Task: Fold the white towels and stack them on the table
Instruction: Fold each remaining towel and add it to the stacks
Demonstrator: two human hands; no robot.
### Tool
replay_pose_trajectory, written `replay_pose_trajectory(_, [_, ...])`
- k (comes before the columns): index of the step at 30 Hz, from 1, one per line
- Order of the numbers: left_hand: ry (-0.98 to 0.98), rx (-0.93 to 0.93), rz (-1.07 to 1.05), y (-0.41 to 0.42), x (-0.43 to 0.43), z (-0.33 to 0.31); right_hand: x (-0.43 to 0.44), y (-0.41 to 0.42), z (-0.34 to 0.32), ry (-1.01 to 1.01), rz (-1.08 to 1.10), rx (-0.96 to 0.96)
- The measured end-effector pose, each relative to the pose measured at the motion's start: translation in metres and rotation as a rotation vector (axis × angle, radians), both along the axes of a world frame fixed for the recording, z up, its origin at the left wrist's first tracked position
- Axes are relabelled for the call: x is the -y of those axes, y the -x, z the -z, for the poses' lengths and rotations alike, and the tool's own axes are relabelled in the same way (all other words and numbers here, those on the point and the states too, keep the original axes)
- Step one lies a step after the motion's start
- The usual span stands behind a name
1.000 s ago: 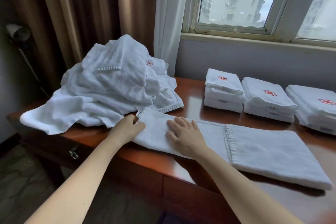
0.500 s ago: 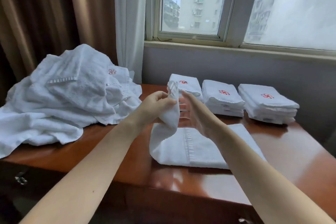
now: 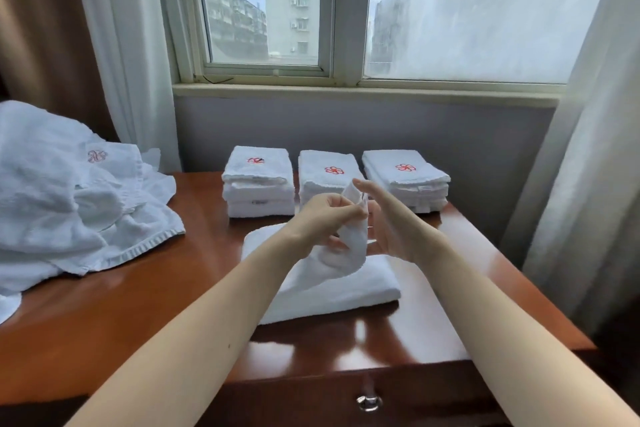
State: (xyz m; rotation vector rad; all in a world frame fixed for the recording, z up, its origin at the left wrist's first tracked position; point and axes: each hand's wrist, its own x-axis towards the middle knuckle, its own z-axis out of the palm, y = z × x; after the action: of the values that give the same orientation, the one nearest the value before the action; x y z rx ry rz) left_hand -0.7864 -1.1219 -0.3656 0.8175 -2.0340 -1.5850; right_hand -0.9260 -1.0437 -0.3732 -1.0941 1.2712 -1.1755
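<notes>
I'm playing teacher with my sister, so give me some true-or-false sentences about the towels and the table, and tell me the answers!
1. Three folded stacks stand at the far edge of the table, under the window. True.
2. The unfolded pile lies on the table's right side. False: it lies on the left.
3. The front towel lies wholly flat. False: the left grip pinches one end and holds it up.
4. Each stack's top towel bears a red mark. True.

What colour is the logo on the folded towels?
The logo is red; head view shows it best.
</notes>
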Motion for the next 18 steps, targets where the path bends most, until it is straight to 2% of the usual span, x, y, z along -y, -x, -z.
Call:
replay_pose_trajectory(7, [-0.069,0.079,0.094,0.026,-0.012,0.019,-0.008,0.024,0.024,-0.116,0.114,0.004])
replay_pose_trajectory(11, [-0.177,-0.005,0.019,0.024,-0.009,0.025,-0.007,0.028,0.029,-0.120,0.296,-0.090])
replay_pose_trajectory(13, [-0.036,-0.004,-0.078,0.018,-0.007,0.030,-0.005,0.034,0.027,-0.105,0.437,-0.200])
replay_pose_trajectory(18, [0.642,0.260,-0.217,-0.003,-0.003,0.058,-0.004,0.044,0.024,-0.051,0.617,-0.506])
